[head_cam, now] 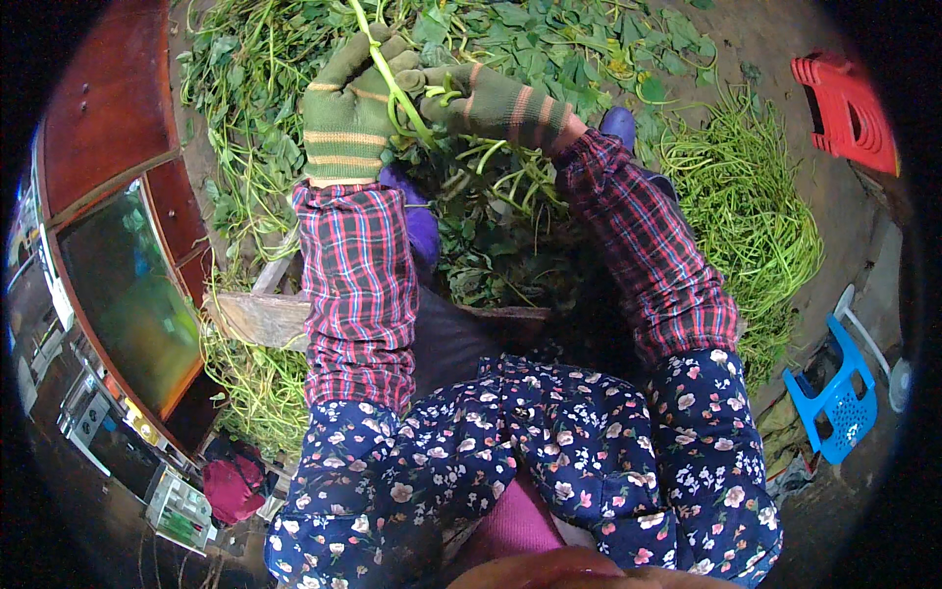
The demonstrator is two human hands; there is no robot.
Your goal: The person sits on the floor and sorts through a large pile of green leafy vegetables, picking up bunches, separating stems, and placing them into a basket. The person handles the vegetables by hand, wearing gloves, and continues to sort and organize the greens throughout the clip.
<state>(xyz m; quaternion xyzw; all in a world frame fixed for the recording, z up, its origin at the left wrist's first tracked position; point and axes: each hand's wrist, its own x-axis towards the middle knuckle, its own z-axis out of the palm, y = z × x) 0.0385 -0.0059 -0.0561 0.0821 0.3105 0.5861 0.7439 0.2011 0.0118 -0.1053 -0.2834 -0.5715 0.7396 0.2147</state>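
Observation:
My left hand (353, 110), in a green knit glove with tan stripes, grips a light green plant stem (383, 66) that slants across the palm. At the lower part of that stem is my right hand (489, 103), gloved in green and pink-striped knit, its fingertips pinched on short curled green stem pieces (444, 93). Beneath the hands lie leafy cut vines (471, 250) between my feet. A wide heap of green leaves and vines (530, 37) spreads beyond my hands.
Bare long stems (743, 213) form a pile at the right; another stem pile (261, 397) lies at the left. A red plastic stool (846, 118) and a blue plastic stool (839, 390) stand at the far right. Wooden cabinets (107, 88) line the left, near a wooden board (257, 319).

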